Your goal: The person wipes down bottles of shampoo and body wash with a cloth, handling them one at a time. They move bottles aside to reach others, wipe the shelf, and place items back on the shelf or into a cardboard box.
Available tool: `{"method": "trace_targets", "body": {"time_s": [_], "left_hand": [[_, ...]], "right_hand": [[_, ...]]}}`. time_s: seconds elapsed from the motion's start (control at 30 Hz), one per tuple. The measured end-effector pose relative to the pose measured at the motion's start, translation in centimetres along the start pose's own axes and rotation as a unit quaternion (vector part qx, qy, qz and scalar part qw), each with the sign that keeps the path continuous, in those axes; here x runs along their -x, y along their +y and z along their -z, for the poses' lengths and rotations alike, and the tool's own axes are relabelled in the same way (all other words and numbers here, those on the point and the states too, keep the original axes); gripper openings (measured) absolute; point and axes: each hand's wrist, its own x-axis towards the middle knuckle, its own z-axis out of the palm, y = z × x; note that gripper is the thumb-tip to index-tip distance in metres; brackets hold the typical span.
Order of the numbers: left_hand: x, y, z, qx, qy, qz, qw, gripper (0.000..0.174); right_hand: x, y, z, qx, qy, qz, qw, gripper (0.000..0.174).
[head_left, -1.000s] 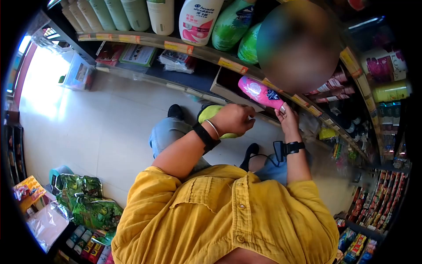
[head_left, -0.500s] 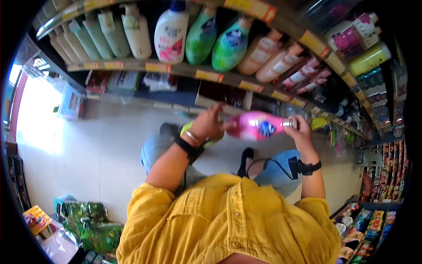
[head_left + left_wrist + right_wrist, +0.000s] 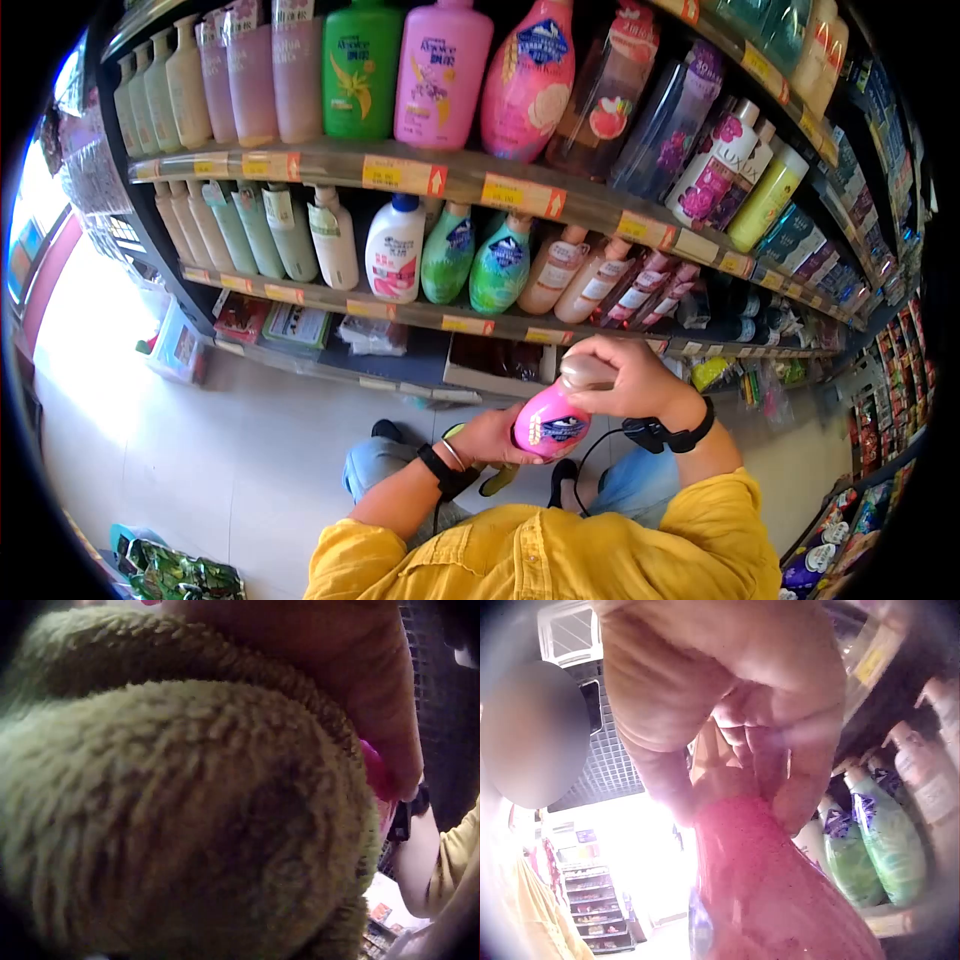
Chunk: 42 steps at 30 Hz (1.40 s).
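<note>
Between both hands is a pink toiletry bottle (image 3: 545,418) with a dark blue label and a silvery cap (image 3: 585,372). My left hand (image 3: 488,437) holds the bottle's body from the left. Fuzzy yellow-green cloth (image 3: 497,480) hangs below that hand and fills most of the left wrist view. At the top of the bottle, my right hand (image 3: 635,378) grips the cap and neck with thumb and fingers. The right wrist view shows those fingers around the neck, with the pink bottle body (image 3: 765,889) widening below. The bottle tilts, its cap toward the shelf.
Two shelf tiers of bottles stand ahead, with a price-tag rail (image 3: 395,178) along the edge. Green bottles (image 3: 500,265) line the lower tier. A cardboard box (image 3: 495,362) sits beneath. A clear plastic bin (image 3: 180,345) is on the floor at left.
The pink bottle has moved from the low shelf edge to in front of my body and turned cap-up. The left hand has come onto its body, and the view has tilted up to the shelves.
</note>
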Motion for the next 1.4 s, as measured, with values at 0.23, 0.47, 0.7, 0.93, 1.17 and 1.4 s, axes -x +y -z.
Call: {"method": "trace_targets", "body": {"time_s": [0.23,0.47,0.7,0.93,1.17,1.4], "left_hand": [[0.4,-0.7,0.7,0.183,0.139,-0.076,0.970,0.073],[0.9,-0.4,1.6,0.196,0.225,-0.089,0.950,0.059],[0.9,0.0,1.5,0.183,0.260,-0.086,0.944,0.058],[0.8,-0.2,1.7,0.176,0.244,-0.075,0.951,0.060],[0.5,-0.2,1.7,0.174,0.261,-0.096,0.945,0.061],[0.9,0.3,1.8,0.180,0.249,-0.072,0.949,0.061]], "right_hand": [[-5.0,-3.2,0.1,-0.033,-0.078,0.064,0.994,0.042],[-13.7,-3.0,3.8,0.186,0.242,0.186,0.934,0.018],[-18.7,-0.8,5.4,0.346,0.268,0.104,0.893,0.026],[-20.1,-0.5,5.2,0.453,0.225,-0.023,0.862,0.035],[-20.6,-1.7,5.5,0.444,0.189,-0.061,0.874,0.036],[-22.6,-0.7,5.5,0.456,0.123,-0.131,0.871,0.035]]}}
